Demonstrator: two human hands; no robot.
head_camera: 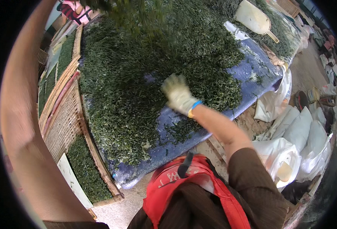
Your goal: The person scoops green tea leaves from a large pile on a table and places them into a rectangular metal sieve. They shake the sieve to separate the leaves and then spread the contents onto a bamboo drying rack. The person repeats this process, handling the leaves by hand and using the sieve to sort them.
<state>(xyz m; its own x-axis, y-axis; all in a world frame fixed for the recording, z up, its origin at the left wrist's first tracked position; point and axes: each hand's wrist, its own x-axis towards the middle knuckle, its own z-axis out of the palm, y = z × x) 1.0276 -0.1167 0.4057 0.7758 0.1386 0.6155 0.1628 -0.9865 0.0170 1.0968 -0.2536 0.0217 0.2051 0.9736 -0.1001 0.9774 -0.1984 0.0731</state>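
Observation:
My right hand (pixel 177 93), in a pale knit glove with a blue and yellow cuff, is over a broad pile of chopped dark green leaves (pixel 122 114). It is blurred, its fingers look spread, and nothing shows in it. The leaves lie on a blue-purple sheet (pixel 185 137) that shows along the near edge and at the right. My left forearm reaches up the left side; its hand is out of view past the top edge. Near the top, a blurred clump of green leaves (pixel 145 17) hangs or falls above the pile.
Wood-framed woven trays (pixel 62 128) with green leaves stand at the left. A white plastic scoop (pixel 253 17) lies on more greens at the upper right. Filled white sacks (pixel 294 128) and an open white bag (pixel 283 166) stand at the right. Another person (pixel 74 11) is at the top left.

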